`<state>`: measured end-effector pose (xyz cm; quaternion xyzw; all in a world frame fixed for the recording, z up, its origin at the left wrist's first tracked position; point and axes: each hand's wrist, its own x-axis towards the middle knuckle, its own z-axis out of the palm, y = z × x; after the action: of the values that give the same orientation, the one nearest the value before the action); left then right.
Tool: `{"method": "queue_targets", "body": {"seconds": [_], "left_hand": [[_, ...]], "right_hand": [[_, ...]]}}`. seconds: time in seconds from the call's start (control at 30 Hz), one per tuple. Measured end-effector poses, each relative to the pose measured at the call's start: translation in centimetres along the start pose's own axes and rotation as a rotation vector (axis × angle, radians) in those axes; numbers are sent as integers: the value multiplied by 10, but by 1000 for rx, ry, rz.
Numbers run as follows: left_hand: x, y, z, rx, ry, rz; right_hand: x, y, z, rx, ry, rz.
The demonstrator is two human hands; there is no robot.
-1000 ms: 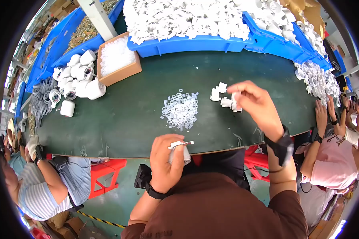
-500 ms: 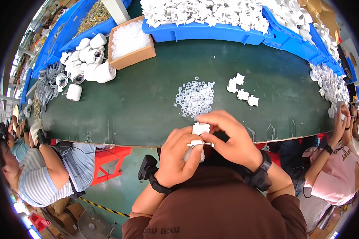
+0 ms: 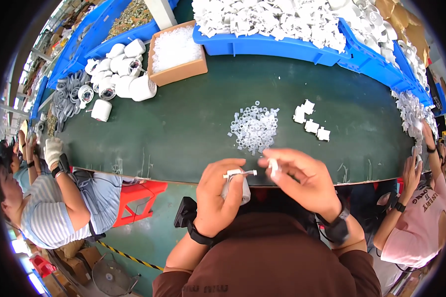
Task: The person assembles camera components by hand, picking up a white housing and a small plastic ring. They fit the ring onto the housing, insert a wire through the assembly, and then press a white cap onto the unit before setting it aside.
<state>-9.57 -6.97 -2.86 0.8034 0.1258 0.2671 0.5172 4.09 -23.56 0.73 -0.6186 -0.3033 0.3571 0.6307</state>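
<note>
My left hand (image 3: 217, 200) is closed round a white rounded camera housing (image 3: 245, 192), most of it hidden by my fingers and thumb. A short cable with a small white connector (image 3: 254, 173) sticks out over the thumb. To its right, my right hand (image 3: 306, 179) pinches a small white plastic piece (image 3: 273, 167), slightly blurred and apart from the housing. Beyond my hands lies a heap of clear plastic rings (image 3: 255, 129). Several white plastic brackets (image 3: 311, 125) lie to the right of that heap.
A cardboard box (image 3: 179, 73) of clear parts stands at the back left, beside white camera housings (image 3: 142, 88) and grey cables (image 3: 67, 101). Blue bins (image 3: 282, 52) heaped with white parts line the far edge. People sit left and right along the green table (image 3: 183, 133).
My right hand has drawn away to the right from my left hand, carrying the white plastic piece. My left hand keeps hold of the housing. The whole view has shifted slightly.
</note>
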Motion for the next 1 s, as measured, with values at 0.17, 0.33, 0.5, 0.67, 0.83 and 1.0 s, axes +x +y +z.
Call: {"method": "queue_targets", "body": {"seconds": [0.17, 0.33, 0.5, 0.67, 0.83, 1.0], "left_hand": [[5, 6, 8, 216, 69, 108], [6, 6, 9, 256, 26, 91], [3, 8, 11, 278, 13, 72], [0, 2, 15, 276, 54, 137], [0, -1, 22, 331, 84, 205], [0, -4, 14, 272, 70, 174]], "right_hand": [[-1, 3, 25, -76, -26, -30], [2, 18, 32, -117, 41, -158], [3, 21, 36, -164, 67, -188], [0, 28, 47, -193, 181, -256], [2, 36, 54, -325, 243, -372], [5, 30, 52, -276, 222, -343]]}}
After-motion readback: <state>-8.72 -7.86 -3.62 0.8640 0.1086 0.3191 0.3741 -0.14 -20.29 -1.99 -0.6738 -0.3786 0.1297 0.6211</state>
